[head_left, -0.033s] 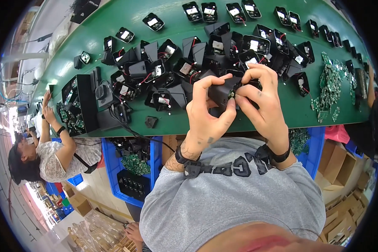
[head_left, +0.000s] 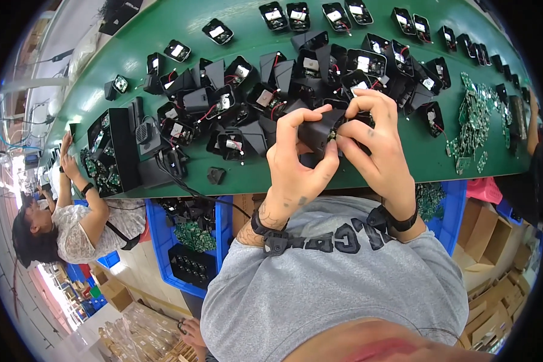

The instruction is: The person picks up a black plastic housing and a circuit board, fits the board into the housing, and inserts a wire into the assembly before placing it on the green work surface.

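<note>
My left hand [head_left: 300,158] is closed around a black plastic housing [head_left: 317,130], with the thumb below and the index finger along its top. At the housing's right-hand end, a sliver of a small green circuit board [head_left: 332,135] shows. My right hand [head_left: 373,140] has its thumb and bent fingers pinched at that end, on the board's edge; its fingertips partly hide the grip. Just beyond both hands lies a heap of similar black housings [head_left: 223,99], several with white labels and red wires inside.
A black box of circuit boards [head_left: 119,148] stands at the left, beside a black handheld device [head_left: 148,130] with cables. Loose green boards [head_left: 472,123] are piled at the right. Blue bins [head_left: 224,226] sit below the table edge. A co-worker [head_left: 72,217] works at the far left.
The housing is tilted very slightly between my hands, showing a little more of its end. Both hands keep their hold and place.
</note>
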`<state>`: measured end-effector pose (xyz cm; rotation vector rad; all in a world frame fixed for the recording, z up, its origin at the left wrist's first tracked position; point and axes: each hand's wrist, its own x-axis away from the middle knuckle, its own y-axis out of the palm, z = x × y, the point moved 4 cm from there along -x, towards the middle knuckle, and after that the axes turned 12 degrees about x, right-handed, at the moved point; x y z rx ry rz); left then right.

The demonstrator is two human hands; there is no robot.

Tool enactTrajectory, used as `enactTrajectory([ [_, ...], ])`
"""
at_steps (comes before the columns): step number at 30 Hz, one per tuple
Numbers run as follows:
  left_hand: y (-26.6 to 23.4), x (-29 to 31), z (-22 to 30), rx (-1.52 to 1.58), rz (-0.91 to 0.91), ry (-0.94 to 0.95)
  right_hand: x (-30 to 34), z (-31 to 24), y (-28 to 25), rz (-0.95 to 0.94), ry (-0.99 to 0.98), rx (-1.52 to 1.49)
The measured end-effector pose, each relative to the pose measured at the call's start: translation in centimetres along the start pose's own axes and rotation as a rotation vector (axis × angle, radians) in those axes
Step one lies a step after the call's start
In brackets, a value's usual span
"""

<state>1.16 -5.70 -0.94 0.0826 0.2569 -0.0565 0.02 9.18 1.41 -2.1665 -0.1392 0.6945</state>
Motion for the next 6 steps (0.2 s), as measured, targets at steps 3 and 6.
enactTrajectory([
  [3, 0.13, -0.28, 0.22, -0.019, 0.005, 0.028, -0.05, 0.35, -0.07, -0.050, -0.025, -0.017],
  [6, 0.04, -0.18, 0.03, -0.028, -0.034, 0.074, 0.10, 0.63, -0.03, -0.066, -0.028, -0.035],
])
